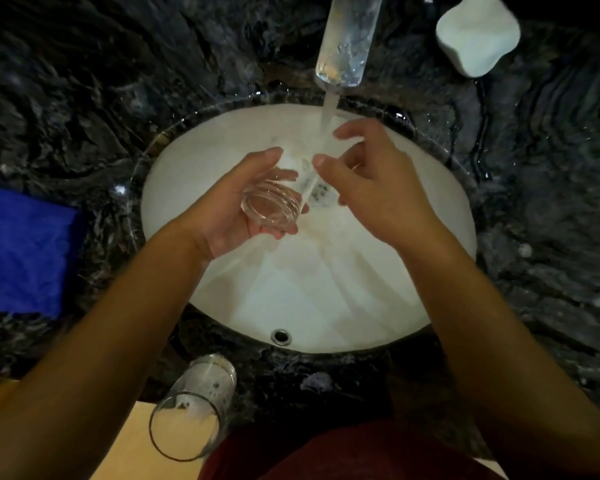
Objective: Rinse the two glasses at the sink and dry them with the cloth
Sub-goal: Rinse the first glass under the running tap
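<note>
Currently my left hand [236,206] grips the wet glass [274,199], right hand [368,181] loosely open beside it; slippage risks breakage in the sink [326,306].

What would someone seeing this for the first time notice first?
Water pours from the tap into the white sink at centre, where the left hand holds a glass tilted beside the stream and the right hand reaches to its far end. A blue cloth lies on the dark counter at left, and a second glass stands at the near edge.
</note>
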A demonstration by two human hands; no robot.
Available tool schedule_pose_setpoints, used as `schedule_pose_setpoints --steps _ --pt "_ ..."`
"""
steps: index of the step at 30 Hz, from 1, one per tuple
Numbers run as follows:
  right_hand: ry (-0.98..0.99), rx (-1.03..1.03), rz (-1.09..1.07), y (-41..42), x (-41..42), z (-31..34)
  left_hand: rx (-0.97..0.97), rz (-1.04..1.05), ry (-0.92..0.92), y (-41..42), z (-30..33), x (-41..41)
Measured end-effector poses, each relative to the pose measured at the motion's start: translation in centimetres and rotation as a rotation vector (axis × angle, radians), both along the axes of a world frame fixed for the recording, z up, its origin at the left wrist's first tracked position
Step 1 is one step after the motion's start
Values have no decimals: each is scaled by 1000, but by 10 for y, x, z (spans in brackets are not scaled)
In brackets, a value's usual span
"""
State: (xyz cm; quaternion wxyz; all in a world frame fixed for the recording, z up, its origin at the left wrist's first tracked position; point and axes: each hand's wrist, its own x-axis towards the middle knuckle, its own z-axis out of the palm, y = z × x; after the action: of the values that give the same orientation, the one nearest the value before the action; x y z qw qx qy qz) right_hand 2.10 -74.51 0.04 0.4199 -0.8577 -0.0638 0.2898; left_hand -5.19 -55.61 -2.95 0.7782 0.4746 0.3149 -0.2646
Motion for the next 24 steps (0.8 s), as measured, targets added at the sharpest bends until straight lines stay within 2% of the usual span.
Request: schedule_pose_setpoints --steps 3,5,7,9,12,15,17,19,24 --pt "-345 -3 -46 -16 0 25 -137 179 66 -2 5 -13" --pt "-587 53 -28 -19 5 36 -150 255 59 -1 6 -24" --pt "-760 75 14 -15 16 42 -52 283 34 0 6 -36" --pt "-852 78 33 -8 33 46 55 311 8 2 7 -52" --pt "-901 119 15 1 56 57 110 360 -43 7 11 -74" --pt "-914 191 -13 -4 67 66 337 357 -47 11 13 -85" --pt "-900 214 73 -5 69 69 487 343 -58 13 13 -92" --pt "-885 189 165 -5 68 67 576 350 -96 14 17 -97" --pt "-844 110 201 -13 54 54 758 413 -148 14 43 -109"
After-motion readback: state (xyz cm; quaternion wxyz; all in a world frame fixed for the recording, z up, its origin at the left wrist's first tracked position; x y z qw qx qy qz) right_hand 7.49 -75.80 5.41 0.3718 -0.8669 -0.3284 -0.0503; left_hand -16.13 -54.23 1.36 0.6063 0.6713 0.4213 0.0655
